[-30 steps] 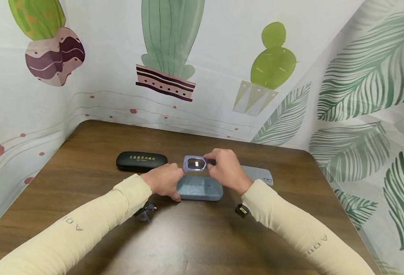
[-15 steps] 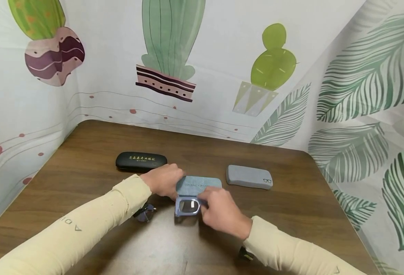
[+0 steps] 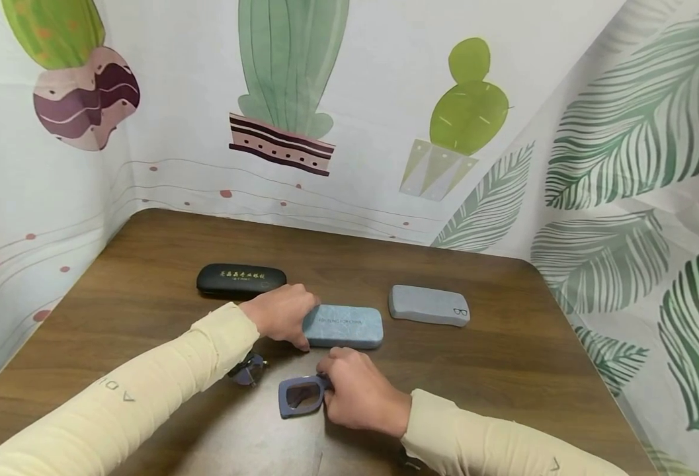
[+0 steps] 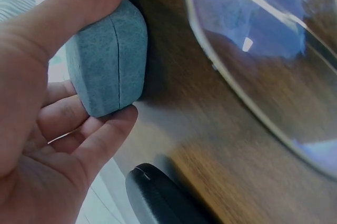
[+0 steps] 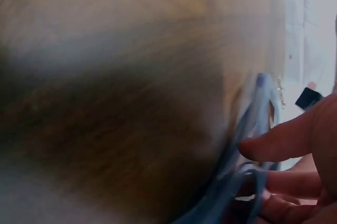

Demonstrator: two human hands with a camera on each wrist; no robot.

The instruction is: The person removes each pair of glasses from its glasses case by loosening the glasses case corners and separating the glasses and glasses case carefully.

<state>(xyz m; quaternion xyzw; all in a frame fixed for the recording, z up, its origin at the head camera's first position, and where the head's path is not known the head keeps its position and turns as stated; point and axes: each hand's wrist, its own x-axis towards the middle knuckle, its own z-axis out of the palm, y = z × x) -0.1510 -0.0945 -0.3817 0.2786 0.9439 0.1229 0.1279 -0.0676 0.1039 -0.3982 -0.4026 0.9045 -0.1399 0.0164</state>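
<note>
My left hand [image 3: 280, 316] grips the left end of a closed light-blue glasses case [image 3: 349, 326] on the table. In the left wrist view, the thumb lies along one side of this case and fingers hold the opposite side. In front of it, my right hand [image 3: 361, 393] pinches a pair of blue-framed sunglasses [image 3: 303, 395] with tinted lenses. One lens shows left of the hand in the head view; the other is hidden behind the fingers. The sunglasses look blurred in the right wrist view. Beside my left wrist lies a thin-rimmed pair of glasses [image 3: 249, 370], partly covered by the sleeve.
A black glasses case [image 3: 239, 281] with gold lettering lies at the back left of the brown wooden table [image 3: 474, 383]. To the right is a grey glasses case [image 3: 429, 305] with a small glasses print. A patterned cloth [image 3: 373, 86] hangs behind the table.
My right hand has brought the sunglasses from behind the light-blue case toward the table's front and a little left. My left hand keeps its grip on that case.
</note>
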